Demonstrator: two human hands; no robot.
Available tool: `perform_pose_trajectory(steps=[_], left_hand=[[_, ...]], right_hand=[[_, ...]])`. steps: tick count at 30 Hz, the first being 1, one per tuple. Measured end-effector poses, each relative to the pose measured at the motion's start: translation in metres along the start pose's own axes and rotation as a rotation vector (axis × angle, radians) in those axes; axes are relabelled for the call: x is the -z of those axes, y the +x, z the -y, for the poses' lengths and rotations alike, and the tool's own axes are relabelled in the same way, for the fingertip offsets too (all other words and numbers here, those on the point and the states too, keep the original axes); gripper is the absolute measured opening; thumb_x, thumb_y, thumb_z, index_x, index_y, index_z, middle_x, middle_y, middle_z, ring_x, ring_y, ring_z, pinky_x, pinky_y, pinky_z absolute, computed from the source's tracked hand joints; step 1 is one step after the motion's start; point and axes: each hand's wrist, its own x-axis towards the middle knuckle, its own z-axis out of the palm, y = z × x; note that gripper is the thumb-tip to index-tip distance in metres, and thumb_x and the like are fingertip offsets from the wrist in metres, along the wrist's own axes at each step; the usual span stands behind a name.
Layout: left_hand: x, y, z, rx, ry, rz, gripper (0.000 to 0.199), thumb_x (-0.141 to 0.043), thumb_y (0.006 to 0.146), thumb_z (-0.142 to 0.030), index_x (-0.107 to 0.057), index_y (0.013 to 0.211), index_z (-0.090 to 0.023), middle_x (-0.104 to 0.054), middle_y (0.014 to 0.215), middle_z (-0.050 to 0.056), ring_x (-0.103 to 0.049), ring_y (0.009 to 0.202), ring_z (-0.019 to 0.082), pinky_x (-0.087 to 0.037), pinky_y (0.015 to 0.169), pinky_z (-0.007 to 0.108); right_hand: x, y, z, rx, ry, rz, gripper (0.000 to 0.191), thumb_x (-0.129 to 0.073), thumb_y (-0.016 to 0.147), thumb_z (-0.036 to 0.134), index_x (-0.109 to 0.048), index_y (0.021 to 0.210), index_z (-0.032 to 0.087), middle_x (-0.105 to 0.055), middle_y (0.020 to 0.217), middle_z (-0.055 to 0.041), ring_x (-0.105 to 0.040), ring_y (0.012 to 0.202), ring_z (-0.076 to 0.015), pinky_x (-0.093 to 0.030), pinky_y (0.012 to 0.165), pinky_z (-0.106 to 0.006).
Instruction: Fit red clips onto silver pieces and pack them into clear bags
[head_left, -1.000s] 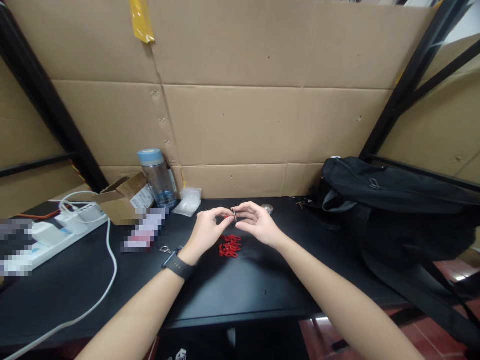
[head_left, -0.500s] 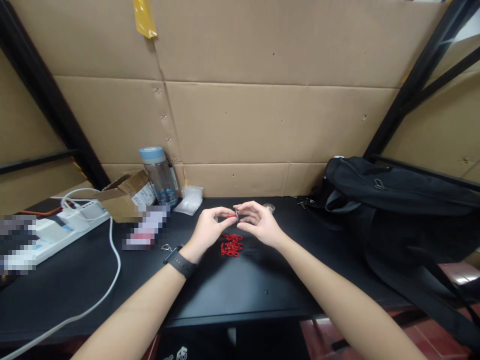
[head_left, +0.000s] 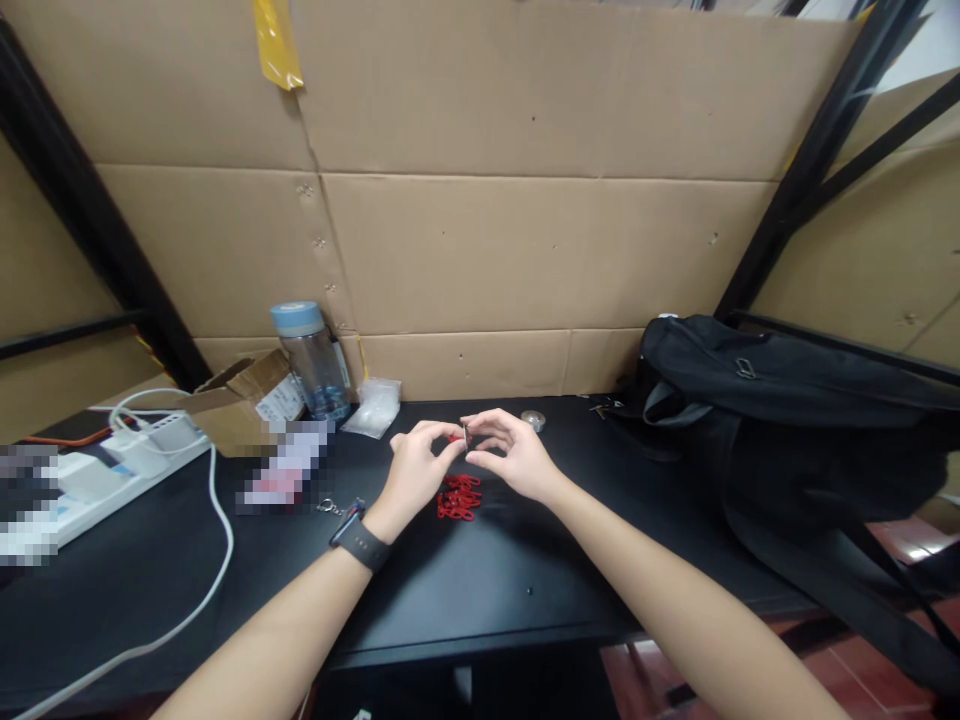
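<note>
Probably the thin thing (head_left: 466,438) is light and stiff: hold its edge. Left grip (head_left: 420,462) pinches it; right grip (head_left: 516,458), can't tell.

Cardboard panels (head_left: 465,275) stand behind a black table (head_left: 495,575).

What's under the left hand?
Just beside the left hand, a red cord pile shows on the black table; whatever lies directly beneath the hand is covered.

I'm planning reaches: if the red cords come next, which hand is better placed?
Probably the left hand: the red cords lie closer to it than to the right hand. Both hands have fingers at a small thin item.
</note>
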Motion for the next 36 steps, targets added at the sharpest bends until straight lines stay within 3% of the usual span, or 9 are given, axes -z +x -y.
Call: perform_pose_trajectory(steps=[7,10,13,17,24,26,30,33,36], left_hand=[[-0.002,-0.003,-0.008,-0.074,0.179,-0.051,0.010,-0.065,0.089,-0.024,-0.074,0.090,-0.025,-0.076,0.099,0.003,-0.065,0.103,0.024,-0.038,0.094,0.043],[-0.002,-0.002,-0.005,-0.058,0.151,-0.054,0.010,-0.065,0.089,-0.026,-0.074,0.092,-0.026,-0.077,0.101,0.003,-0.066,0.102,0.024,-0.039,0.094,0.042],[-0.003,0.001,0.001,-0.005,0.061,-0.049,0.012,-0.066,0.088,-0.029,-0.075,0.093,-0.025,-0.077,0.101,0.003,-0.068,0.099,0.024,-0.045,0.090,0.039],[-0.008,0.004,0.013,0.048,-0.135,0.041,0.017,-0.068,0.086,-0.037,-0.075,0.093,-0.023,-0.078,0.099,0.004,-0.070,0.094,0.023,-0.050,0.088,0.035],[-0.012,0.006,0.020,0.027,-0.287,0.160,0.019,-0.067,0.085,-0.035,-0.075,0.089,-0.019,-0.077,0.096,0.005,-0.070,0.093,0.022,-0.051,0.091,0.033],[-0.008,0.006,0.018,0.023,-0.267,0.192,0.023,-0.062,0.090,-0.039,-0.075,0.090,-0.019,-0.077,0.096,0.005,-0.070,0.093,0.022,-0.051,0.091,0.033],[0.003,0.006,0.008,0.011,-0.161,0.112,0.034,-0.046,0.099,-0.044,-0.073,0.108,-0.024,-0.075,0.111,0.003,-0.069,0.101,0.021,-0.050,0.092,0.032],[0.007,0.004,0.001,-0.092,-0.111,0.171,0.034,-0.055,0.095,-0.044,-0.066,0.123,-0.028,-0.071,0.124,0.003,-0.066,0.111,0.022,-0.048,0.098,0.034],[0.006,0.001,-0.002,-0.163,0.041,0.248,0.038,-0.067,0.087,-0.038,-0.065,0.123,-0.030,-0.070,0.125,0.003,-0.065,0.114,0.024,-0.044,0.102,0.041]], right_hand=[[0.002,0.002,-0.012,-0.093,0.028,-0.040,0.039,-0.087,0.070,0.037,-0.065,0.098,0.021,-0.072,0.120,-0.0098,-0.073,0.101,-0.0241,-0.059,0.089,-0.039],[0.005,0.003,-0.012,-0.102,0.007,-0.014,0.029,-0.079,0.079,0.042,-0.069,0.095,0.020,-0.074,0.115,-0.0088,-0.074,0.097,-0.0235,-0.058,0.094,-0.041],[0.008,0.003,-0.008,-0.008,-0.138,0.014,0.023,-0.065,0.092,0.041,-0.072,0.103,0.022,-0.073,0.117,-0.0082,-0.073,0.099,-0.0221,-0.058,0.094,-0.040],[0.014,0.003,-0.003,0.191,-0.476,0.041,0.014,-0.062,0.095,0.031,-0.071,0.101,0.023,-0.073,0.111,-0.0075,-0.070,0.095,-0.0203,-0.058,0.080,-0.034],[0.017,0.002,0.003,0.371,-0.829,0.108,0.013,-0.052,0.101,0.023,-0.065,0.101,0.023,-0.068,0.110,-0.0073,-0.060,0.103,-0.0214,-0.051,0.094,-0.038],[0.016,0.002,0.004,0.372,-0.871,0.124,0.014,-0.048,0.102,0.022,-0.063,0.101,0.023,-0.066,0.113,-0.0085,-0.058,0.104,-0.0216,-0.050,0.094,-0.038],[0.015,0.002,0.006,0.325,-0.883,0.135,0.010,-0.047,0.101,0.020,-0.057,0.100,0.022,-0.063,0.114,-0.0092,-0.056,0.103,-0.0223,-0.048,0.094,-0.039],[0.016,0.001,0.007,0.300,-0.875,0.142,0.007,-0.048,0.101,0.020,-0.054,0.099,0.022,-0.061,0.115,-0.0093,-0.055,0.104,-0.0226,-0.048,0.093,-0.039],[0.017,0.002,0.007,0.303,-0.870,0.132,0.007,-0.047,0.100,0.019,-0.053,0.098,0.022,-0.059,0.116,-0.0097,-0.055,0.105,-0.0227,-0.047,0.095,-0.040]])
